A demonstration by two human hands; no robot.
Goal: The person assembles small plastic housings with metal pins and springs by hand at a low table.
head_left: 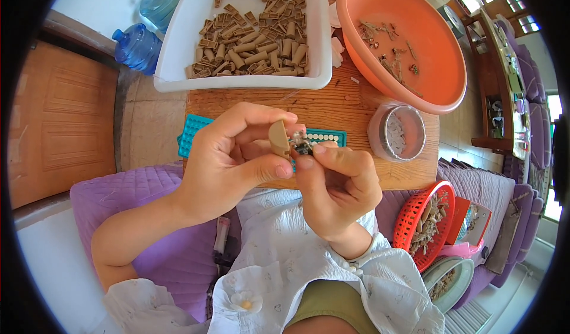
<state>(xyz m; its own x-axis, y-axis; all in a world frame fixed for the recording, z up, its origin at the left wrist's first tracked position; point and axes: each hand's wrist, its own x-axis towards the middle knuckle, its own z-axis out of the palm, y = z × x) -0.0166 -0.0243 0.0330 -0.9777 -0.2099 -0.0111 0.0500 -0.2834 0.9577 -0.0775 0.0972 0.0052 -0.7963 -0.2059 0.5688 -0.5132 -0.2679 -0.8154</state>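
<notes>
My left hand (228, 156) pinches a tan plastic shell (278, 138) with a rounded outer face between thumb and fingers. Close against its right side, a small dark part with clear and metallic bits (301, 143) is gripped by the thumb and forefinger of my right hand (338, 182). The two pieces meet or nearly touch; whether they are joined I cannot tell. Beneath my hands lies a teal tray (196, 133) with rows of round wells, and small white discs (323, 137) fill some wells on its right end. My hands cover its middle.
On the wooden table (332, 103) stand a white bin (163, 76) of tan plastic pieces, an orange basin (442, 55) with small assembled parts, and a clear tub (380, 133) of small translucent pieces. A red basket (405, 218) of parts sits at my right. Blue water jugs (138, 49) stand far left.
</notes>
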